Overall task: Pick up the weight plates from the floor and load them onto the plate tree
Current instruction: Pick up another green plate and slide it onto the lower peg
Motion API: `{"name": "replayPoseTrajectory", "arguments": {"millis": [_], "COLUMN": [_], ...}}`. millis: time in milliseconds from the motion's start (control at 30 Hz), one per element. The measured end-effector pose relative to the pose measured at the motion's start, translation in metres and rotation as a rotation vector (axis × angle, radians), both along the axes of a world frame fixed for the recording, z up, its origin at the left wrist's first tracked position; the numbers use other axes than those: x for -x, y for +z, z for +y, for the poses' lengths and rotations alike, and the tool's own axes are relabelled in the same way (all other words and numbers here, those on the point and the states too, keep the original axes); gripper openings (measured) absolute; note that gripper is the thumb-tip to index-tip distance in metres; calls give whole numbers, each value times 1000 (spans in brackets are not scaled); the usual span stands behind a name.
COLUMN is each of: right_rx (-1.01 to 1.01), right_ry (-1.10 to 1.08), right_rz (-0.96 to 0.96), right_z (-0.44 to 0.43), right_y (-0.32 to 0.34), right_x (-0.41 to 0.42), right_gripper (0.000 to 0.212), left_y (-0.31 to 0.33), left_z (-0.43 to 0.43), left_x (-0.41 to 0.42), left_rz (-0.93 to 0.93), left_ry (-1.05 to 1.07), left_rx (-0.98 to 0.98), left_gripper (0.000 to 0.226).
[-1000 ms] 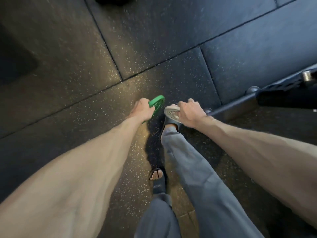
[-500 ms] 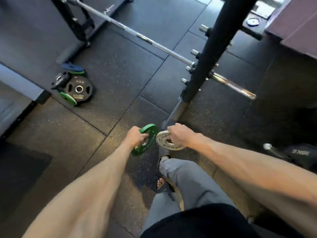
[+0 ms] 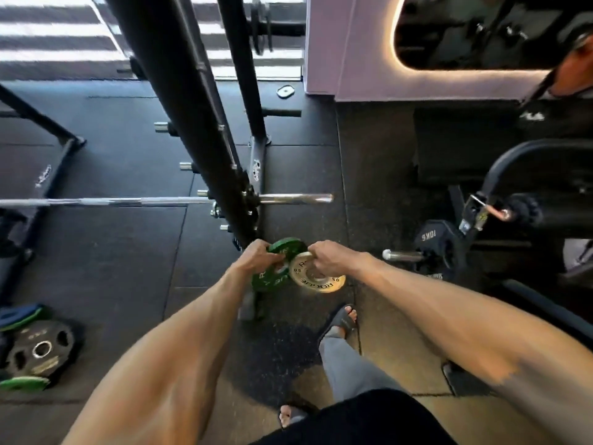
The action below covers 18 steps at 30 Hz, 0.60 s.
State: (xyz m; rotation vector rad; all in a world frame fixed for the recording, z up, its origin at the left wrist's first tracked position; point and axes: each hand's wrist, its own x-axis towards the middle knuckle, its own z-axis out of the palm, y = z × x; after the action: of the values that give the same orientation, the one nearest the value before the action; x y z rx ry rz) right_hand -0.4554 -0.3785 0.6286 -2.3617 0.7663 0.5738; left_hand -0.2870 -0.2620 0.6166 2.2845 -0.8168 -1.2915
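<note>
My left hand (image 3: 260, 255) grips a small green weight plate (image 3: 276, 273) by its upper edge, fingers curled round the rim. My right hand (image 3: 328, 257) holds a small white plate (image 3: 321, 280) marked ROGUE, fingers hooked at its centre hole. The two plates hang side by side, nearly touching, just in front of the foot of a black upright post (image 3: 205, 130) that carries short steel pegs (image 3: 187, 166) on its left side. More plates lie on the floor at the lower left: a black plate (image 3: 40, 348), a green one (image 3: 22, 383) and a blue one (image 3: 19, 316).
A barbell (image 3: 167, 200) runs across the rack, its sleeve end sticking out right of the post. A black 10 kg plate (image 3: 436, 242) sits on a machine at the right. Another person (image 3: 558, 101) stands at the upper right. My sandalled feet (image 3: 341, 321) stand on black rubber floor.
The view has swung up from the floor to the rack. Both hands have carried their plates up and closer to the post's base. The grips are unchanged.
</note>
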Motion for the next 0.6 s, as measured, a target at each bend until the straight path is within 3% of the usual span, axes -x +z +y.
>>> {"name": "replayPoseTrajectory", "arguments": {"millis": [200, 467, 600], "right_rx": [-62, -213, -378], "right_ry": [-384, -625, -760], "right_rz": [-70, -129, -304], "right_z": [-121, -261, -320], "right_y": [3, -3, -4], "right_x": [28, 31, 16], "right_gripper": [33, 61, 36], "left_y": [15, 34, 33], "left_z": [-147, -290, -356], "left_x": [3, -10, -29], "left_rz": [-28, 241, 423], "left_ry": [-168, 29, 101], "left_rx": [49, 127, 108], "left_gripper": [22, 24, 31]}}
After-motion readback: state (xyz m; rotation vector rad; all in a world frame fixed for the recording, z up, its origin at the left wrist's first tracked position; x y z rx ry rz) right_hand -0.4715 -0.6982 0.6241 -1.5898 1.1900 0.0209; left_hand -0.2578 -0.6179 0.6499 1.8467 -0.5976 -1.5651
